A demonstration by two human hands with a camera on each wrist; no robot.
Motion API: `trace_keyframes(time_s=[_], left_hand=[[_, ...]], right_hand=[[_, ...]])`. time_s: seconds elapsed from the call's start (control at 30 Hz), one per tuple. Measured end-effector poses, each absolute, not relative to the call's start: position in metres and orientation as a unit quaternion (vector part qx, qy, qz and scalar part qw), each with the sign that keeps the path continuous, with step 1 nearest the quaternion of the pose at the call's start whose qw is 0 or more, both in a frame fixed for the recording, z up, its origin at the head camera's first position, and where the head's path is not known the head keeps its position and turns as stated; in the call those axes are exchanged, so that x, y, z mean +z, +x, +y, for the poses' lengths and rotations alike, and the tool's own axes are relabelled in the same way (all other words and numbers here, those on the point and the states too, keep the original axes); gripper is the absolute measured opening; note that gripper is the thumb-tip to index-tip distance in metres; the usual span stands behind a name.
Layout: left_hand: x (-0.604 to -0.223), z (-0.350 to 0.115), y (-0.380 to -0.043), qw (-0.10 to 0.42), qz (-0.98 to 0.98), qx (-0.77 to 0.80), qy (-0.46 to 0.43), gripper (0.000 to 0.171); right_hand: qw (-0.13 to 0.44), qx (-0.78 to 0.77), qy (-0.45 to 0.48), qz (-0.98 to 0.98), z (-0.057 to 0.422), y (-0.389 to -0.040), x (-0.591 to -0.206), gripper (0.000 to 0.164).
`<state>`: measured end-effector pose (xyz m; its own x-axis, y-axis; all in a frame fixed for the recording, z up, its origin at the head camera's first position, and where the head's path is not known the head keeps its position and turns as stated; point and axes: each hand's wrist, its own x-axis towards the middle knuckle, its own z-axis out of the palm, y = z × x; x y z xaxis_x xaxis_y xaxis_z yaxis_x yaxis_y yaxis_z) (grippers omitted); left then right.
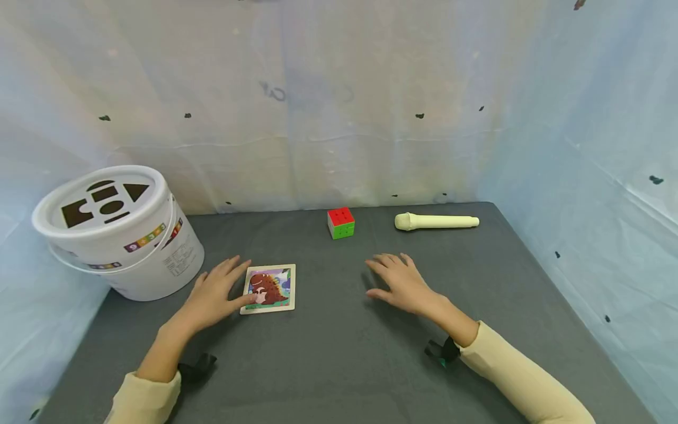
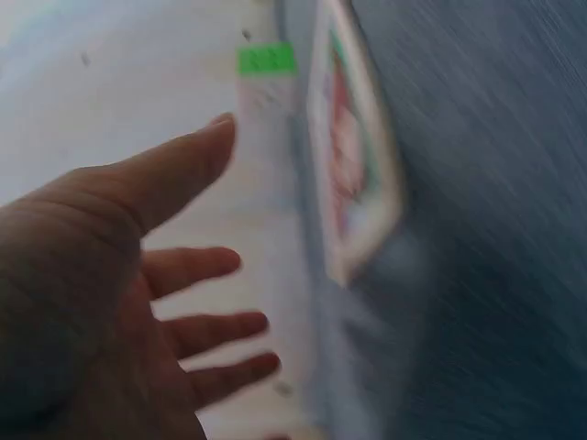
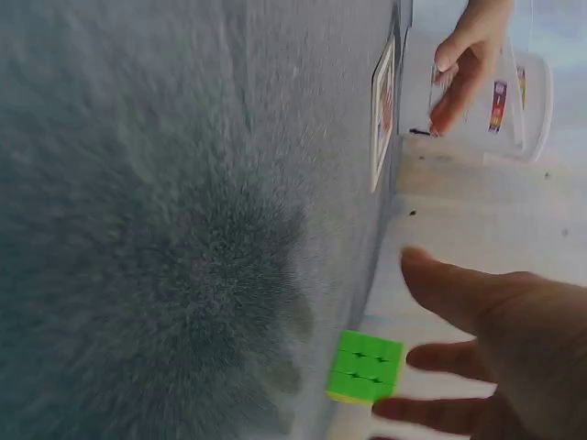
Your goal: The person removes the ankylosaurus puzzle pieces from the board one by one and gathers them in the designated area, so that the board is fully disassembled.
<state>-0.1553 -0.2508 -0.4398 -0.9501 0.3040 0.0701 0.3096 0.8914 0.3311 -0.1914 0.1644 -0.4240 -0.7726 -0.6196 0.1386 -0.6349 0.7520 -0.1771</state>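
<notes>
My left hand point(image 1: 214, 297) is over the left edge of a square dinosaur puzzle point(image 1: 275, 288) with a pale wooden frame, its thumb overlapping the picture in the head view. In the left wrist view the fingers are spread, with a gap between the thumb and the puzzle point(image 2: 367, 183). My right hand point(image 1: 399, 282) hovers above the grey table with fingers extended and nothing in it. Beyond it lies a red and green puzzle cube point(image 1: 341, 223), whose green side point(image 3: 365, 367) shows near the fingertips in the right wrist view.
A white bucket point(image 1: 185, 259) with a shape-sorter lid stands at the left, its handle hanging down. A pale yellow toy microphone point(image 1: 439, 222) lies at the back right of the grey tabletop point(image 1: 328, 365). Pale sheeting rises behind the table and along both sides.
</notes>
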Motion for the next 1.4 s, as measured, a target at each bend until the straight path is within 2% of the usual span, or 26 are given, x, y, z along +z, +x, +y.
trace_keyframes(time_s=[0.1, 0.17, 0.33, 0.5, 0.67, 0.87, 1.4], left_hand=[[-0.458, -0.264, -0.166, 0.006, -0.963, -0.212, -0.168, 0.077], [-0.470, -0.269, -0.171, 0.000, -0.956, -0.239, -0.170, 0.075], [-0.491, -0.274, -0.178, 0.001, -0.946, -0.276, -0.168, 0.077], [-0.499, -0.274, -0.180, 0.011, -0.949, -0.264, -0.175, 0.082], [-0.501, -0.276, -0.179, 0.010, -0.951, -0.258, -0.171, 0.084], [-0.503, -0.278, -0.177, 0.009, -0.951, -0.261, -0.167, 0.084], [-0.499, -0.278, -0.176, 0.009, -0.951, -0.263, -0.160, 0.085]], right_hand=[[0.004, 0.196, 0.365, -0.910, 0.154, -0.209, -0.430, 0.049], [-0.033, 0.246, 0.390, -0.887, 0.141, -0.220, -0.433, 0.042], [-0.106, 0.301, 0.452, -0.833, 0.092, -0.246, -0.440, 0.038], [-0.140, 0.280, 0.481, -0.819, 0.033, -0.259, -0.439, 0.039], [-0.147, 0.230, 0.482, -0.832, -0.017, -0.262, -0.436, 0.043], [-0.161, 0.220, 0.465, -0.843, -0.049, -0.266, -0.438, 0.045], [-0.167, 0.199, 0.447, -0.856, -0.063, -0.273, -0.444, 0.039]])
